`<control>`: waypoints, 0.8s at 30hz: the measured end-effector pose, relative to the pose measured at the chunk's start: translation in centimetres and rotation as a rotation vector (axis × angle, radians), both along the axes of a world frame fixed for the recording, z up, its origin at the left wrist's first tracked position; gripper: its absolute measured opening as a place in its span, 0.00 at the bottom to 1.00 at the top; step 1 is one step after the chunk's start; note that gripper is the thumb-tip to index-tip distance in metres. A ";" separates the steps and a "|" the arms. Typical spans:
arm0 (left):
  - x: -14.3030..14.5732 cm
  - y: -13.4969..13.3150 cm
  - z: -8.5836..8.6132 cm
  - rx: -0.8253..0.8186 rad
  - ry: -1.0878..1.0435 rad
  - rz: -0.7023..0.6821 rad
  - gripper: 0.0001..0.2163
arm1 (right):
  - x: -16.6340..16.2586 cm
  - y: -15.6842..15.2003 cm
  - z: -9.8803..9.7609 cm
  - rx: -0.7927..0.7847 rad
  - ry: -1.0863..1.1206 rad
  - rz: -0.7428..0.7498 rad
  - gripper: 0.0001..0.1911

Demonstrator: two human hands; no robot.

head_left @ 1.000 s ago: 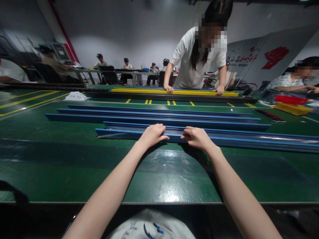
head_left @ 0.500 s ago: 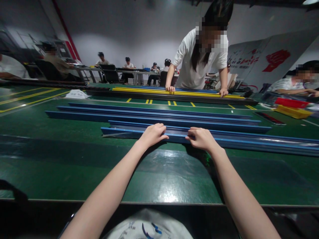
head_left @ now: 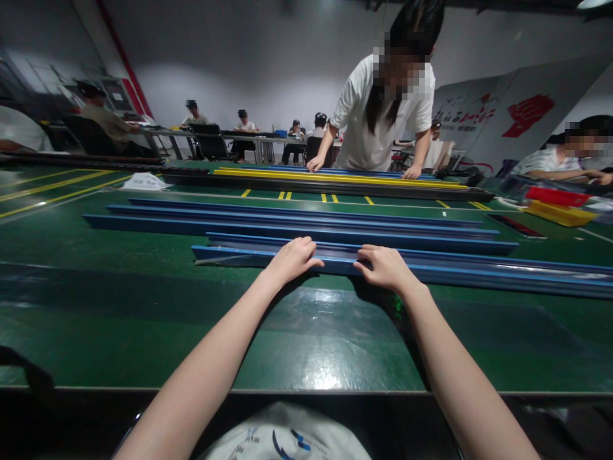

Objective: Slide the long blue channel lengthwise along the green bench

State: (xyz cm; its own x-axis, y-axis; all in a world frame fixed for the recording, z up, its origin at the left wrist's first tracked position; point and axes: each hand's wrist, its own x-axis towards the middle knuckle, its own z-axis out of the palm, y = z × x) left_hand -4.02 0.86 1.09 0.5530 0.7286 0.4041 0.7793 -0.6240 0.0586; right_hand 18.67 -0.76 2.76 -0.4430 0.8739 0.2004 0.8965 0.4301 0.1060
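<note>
A long blue channel strip (head_left: pixel 239 257) lies across the green table in front of me, running off to the right edge of the view. My left hand (head_left: pixel 295 257) grips its near wall, fingers curled over the top and thumb on the front. A short way to the right, my right hand (head_left: pixel 380 263) holds the same wall with bent fingers. Clear plastic film shows at the strip's left end and along its right part. Just behind lie more blue channel strips (head_left: pixel 143 223), parallel to it.
Across the table (head_left: pixel 119 345), a co-worker (head_left: pixel 383 108) leans over a yellow strip (head_left: pixel 268 175) and black strips (head_left: pixel 335 189). A phone (head_left: pixel 516 225), a yellow tray (head_left: pixel 560 214) and a red tray (head_left: pixel 558 196) lie at right. White paper (head_left: pixel 144 181) sits at back left.
Both my hands stay on the blue channel strip; my right thumb has shifted slightly. The co-worker's hands have moved back and to the left, off the front of the yellow strip.
</note>
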 end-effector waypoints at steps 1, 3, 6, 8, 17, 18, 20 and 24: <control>0.1 0.0 0.0 0.001 0.008 0.010 0.13 | 0.0 0.0 0.0 -0.003 -0.003 -0.003 0.14; 0.2 -0.1 0.1 0.003 0.031 0.026 0.13 | -0.1 0.0 0.1 -0.011 -0.010 -0.009 0.14; 0.3 -0.3 0.2 0.000 0.054 0.043 0.13 | -0.1 0.0 0.1 -0.013 -0.015 -0.008 0.14; 0.3 -0.3 0.2 0.000 0.060 0.050 0.14 | 0.0 0.0 0.1 -0.005 -0.014 -0.003 0.14; 0.2 -0.3 0.2 0.008 0.048 0.061 0.14 | -0.7 0.2 -0.8 0.031 0.008 0.050 0.17; 0.2 -0.3 0.1 0.011 0.049 0.058 0.14 | -0.9 0.2 -0.9 0.043 0.011 0.054 0.17; 0.2 -0.3 0.1 0.018 0.058 0.048 0.13 | -1.1 0.3 -1.0 0.072 0.028 0.067 0.17; 0.2 -0.4 0.0 0.040 0.079 0.029 0.12 | -1.1 0.3 -1.1 0.104 0.062 0.079 0.15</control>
State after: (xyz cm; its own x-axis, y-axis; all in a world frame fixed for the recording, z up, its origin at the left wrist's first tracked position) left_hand -3.79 0.49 1.10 0.5633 0.7289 0.3891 0.7981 -0.6019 -0.0277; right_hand 17.56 -0.41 1.71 -0.4933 0.8100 0.3171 0.8666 0.4892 0.0986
